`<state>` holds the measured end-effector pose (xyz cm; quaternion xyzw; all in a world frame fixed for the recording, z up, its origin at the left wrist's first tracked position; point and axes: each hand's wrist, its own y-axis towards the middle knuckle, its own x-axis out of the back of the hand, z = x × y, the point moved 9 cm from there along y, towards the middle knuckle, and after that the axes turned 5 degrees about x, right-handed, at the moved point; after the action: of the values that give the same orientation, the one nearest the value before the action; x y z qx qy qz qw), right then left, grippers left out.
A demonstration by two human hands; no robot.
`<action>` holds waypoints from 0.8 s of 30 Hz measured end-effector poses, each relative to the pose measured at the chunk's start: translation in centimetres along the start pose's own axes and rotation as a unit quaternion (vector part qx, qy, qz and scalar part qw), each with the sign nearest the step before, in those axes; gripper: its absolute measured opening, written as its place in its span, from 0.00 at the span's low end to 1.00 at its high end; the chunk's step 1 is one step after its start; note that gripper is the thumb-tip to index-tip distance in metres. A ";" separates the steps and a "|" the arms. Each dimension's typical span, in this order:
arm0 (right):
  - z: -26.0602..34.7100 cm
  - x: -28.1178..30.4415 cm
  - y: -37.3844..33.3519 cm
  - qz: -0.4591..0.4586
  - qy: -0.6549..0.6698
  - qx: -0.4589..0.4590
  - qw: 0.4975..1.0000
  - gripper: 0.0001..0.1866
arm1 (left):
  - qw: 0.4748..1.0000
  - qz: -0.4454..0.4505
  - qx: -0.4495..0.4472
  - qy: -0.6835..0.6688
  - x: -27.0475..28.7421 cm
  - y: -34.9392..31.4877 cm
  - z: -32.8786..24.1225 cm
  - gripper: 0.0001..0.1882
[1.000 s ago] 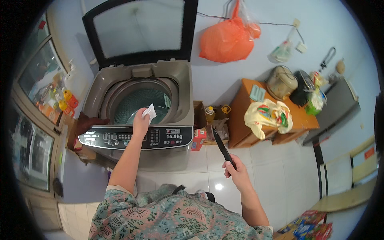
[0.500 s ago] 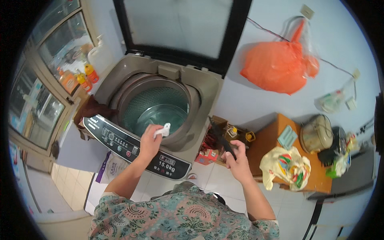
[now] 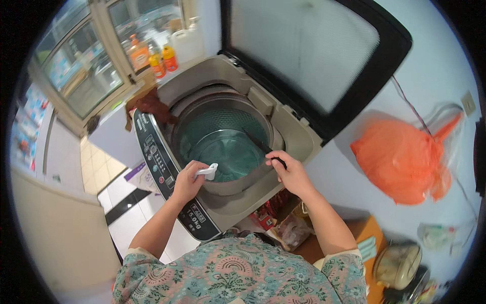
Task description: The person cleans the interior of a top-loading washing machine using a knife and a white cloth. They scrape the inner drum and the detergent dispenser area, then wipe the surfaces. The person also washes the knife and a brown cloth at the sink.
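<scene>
- A small white object is pinched by the left hand.
- A slim black tool is gripped by the right hand.
- Both are held, unreleased, over the round grey tub, apparently holding water.
- The black-framed translucent lid is already raised.

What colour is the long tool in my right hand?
The tool in your right hand is black, clearest in the head view.

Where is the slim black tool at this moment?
In the head view, the slim black tool is in the right hand, over the right part of the washing machine tub.
</scene>
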<state>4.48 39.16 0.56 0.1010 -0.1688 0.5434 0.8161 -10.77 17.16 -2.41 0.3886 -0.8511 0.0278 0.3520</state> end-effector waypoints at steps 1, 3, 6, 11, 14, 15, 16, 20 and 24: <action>-0.3 0.1 1.8 0.023 -0.009 0.007 1.000 0.10 | 1.000 -0.009 0.004 0.018 0.1 0.0 0.0 0.11; -1.1 0.1 5.4 0.061 -0.026 0.046 0.997 0.10 | 0.998 -0.021 0.011 0.056 0.0 0.1 0.3 0.11; -2.2 -0.5 10.4 0.134 -0.045 0.020 0.990 0.11 | 0.997 -0.020 0.010 0.073 -0.2 0.2 0.6 0.11; -6.7 -2.8 17.8 0.250 -0.026 0.000 0.968 0.11 | 0.995 -0.005 0.040 0.090 -0.4 0.6 0.2 0.12; -9.5 -3.1 20.0 0.224 -0.139 0.016 0.964 0.10 | 0.992 0.022 0.061 0.107 -0.6 1.0 0.7 0.13; -9.5 -3.2 20.1 0.226 -0.190 0.051 0.954 0.11 | 0.989 0.045 0.065 0.123 -0.8 1.2 0.5 0.12; -9.7 -3.0 19.9 0.228 -0.242 0.083 0.939 0.11 | 0.982 0.080 0.109 0.134 -1.5 1.3 1.2 0.13; -9.1 -2.7 19.6 0.250 -0.318 0.052 0.913 0.12 | 0.965 0.182 0.151 0.111 -4.3 5.6 2.2 0.15; -9.3 -1.4 20.2 0.216 -0.303 0.014 0.928 0.12 | 0.904 0.360 0.179 0.146 -9.8 11.3 6.1 0.17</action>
<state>-13.11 49.08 -8.99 0.2338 -0.4180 0.6525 0.5872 -17.56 29.34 -10.57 0.1037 -0.8528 0.3607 0.3631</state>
